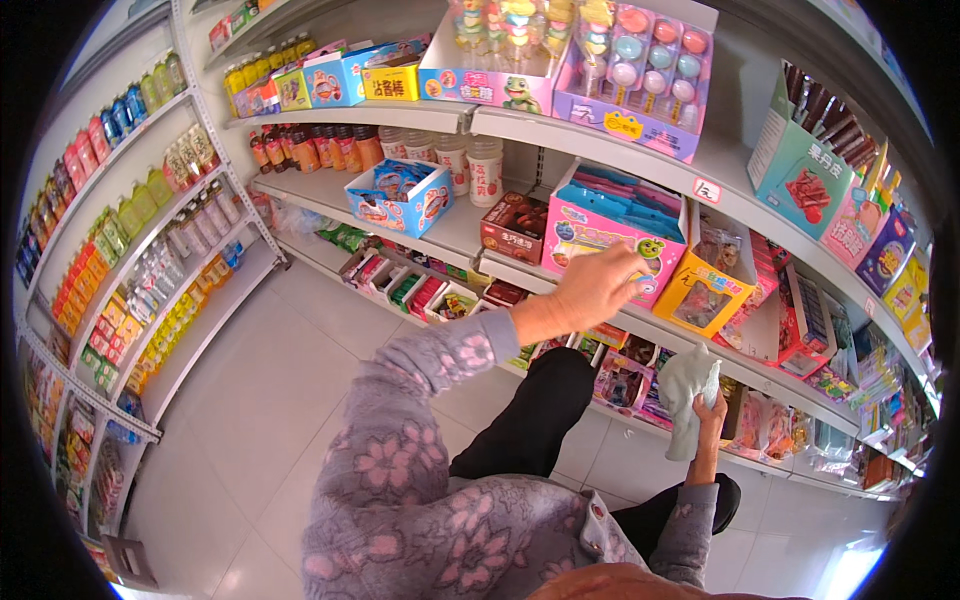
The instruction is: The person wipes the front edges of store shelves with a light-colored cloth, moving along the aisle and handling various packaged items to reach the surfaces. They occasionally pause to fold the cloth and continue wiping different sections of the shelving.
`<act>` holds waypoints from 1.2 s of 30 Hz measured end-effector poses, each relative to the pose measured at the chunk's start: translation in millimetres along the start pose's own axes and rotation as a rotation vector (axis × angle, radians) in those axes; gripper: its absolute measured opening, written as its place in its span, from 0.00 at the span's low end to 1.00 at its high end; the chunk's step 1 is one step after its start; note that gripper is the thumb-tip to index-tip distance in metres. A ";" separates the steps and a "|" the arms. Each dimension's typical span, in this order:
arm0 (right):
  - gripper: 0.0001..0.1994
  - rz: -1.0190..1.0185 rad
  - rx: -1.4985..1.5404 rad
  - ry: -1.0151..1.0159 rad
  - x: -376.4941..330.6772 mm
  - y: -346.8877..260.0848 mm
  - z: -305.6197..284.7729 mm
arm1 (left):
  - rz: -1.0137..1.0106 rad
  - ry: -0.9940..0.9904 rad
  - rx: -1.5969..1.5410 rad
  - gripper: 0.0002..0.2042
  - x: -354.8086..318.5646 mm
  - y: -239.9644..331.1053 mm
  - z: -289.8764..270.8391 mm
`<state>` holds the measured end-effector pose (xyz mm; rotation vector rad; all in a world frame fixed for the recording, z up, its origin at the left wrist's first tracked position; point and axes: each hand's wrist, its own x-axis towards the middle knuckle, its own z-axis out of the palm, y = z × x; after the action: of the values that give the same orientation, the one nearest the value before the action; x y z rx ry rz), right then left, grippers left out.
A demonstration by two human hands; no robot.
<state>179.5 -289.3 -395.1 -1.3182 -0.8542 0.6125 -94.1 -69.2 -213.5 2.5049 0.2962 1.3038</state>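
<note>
My left hand (592, 288) is raised in front of a pink display box (570, 238) on the middle shelf. Its fingers are curled closed near the box's front, and whatever they hold, if anything, is hidden. Blue and pink packets (628, 200) stand inside that box. Lower and to the right, my right hand (710, 412) grips a pale green cloth (684, 390), which hangs loosely crumpled before the lower shelves. A yellow open-top box (690, 300) stands just right of the pink one, and a brown box (513, 228) just left.
Above, the upper shelf (740, 185) carries lollipop displays (635, 120) and a green box (800, 165). A blue-and-white box (402, 195) and bottles stand further left. Low trays of sweets (440, 300) line the bottom shelf. A drinks rack (150, 270) rises at left, across the tiled floor (270, 400).
</note>
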 end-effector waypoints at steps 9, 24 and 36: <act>0.21 -0.104 0.087 0.067 -12.8 -8.2 -11.5 | 0.168 0.153 0.069 0.04 68.5 15.7 5.1; 0.24 0.049 -0.109 0.304 -41.8 4.3 14.7 | -0.860 -0.337 -1.122 0.14 -95.8 21.1 354.7; 0.23 0.031 -0.486 0.601 -37.9 57.4 -8.1 | -0.735 -0.197 -1.112 0.22 -132.9 72.8 361.5</act>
<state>169.4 -314.5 -458.8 -1.8279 -0.4925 0.0011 131.2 -240.3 -484.8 1.3436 0.2866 0.6103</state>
